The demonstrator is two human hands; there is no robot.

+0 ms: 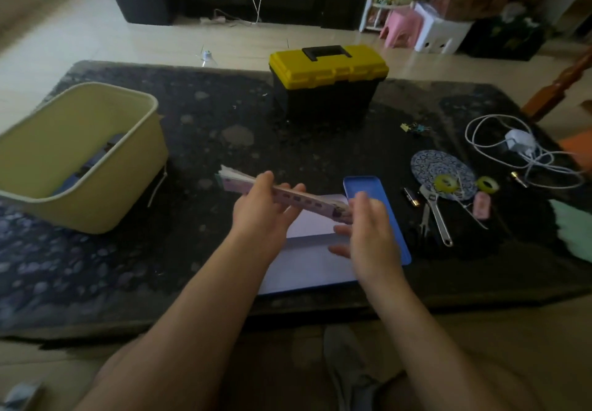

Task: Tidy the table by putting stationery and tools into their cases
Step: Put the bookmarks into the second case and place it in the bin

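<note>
My left hand point(262, 209) grips a thin pink-patterned booklet point(237, 183), held flat above the dark table point(198, 250). My right hand point(365, 228) touches the booklet's right end with fingers spread. Beneath the hands lies an open blue case, its lid point(381, 199) to the right and a pale tray point(307, 263) below. A yellow-lidded black toolbox point(326, 81) stands shut at the table's far side. To the right lie an adjustable wrench point(435, 215), pliers point(424, 221), two yellow tape rolls point(487, 183), binder clips point(415, 128) and a pink eraser point(481, 204).
A cream plastic bin point(80, 154) stands at the left with dark items inside. A white charger with coiled cable point(519, 145) lies far right, beside a patterned round fan point(435, 167). A small black-and-gold tube point(411, 196) rests near the wrench.
</note>
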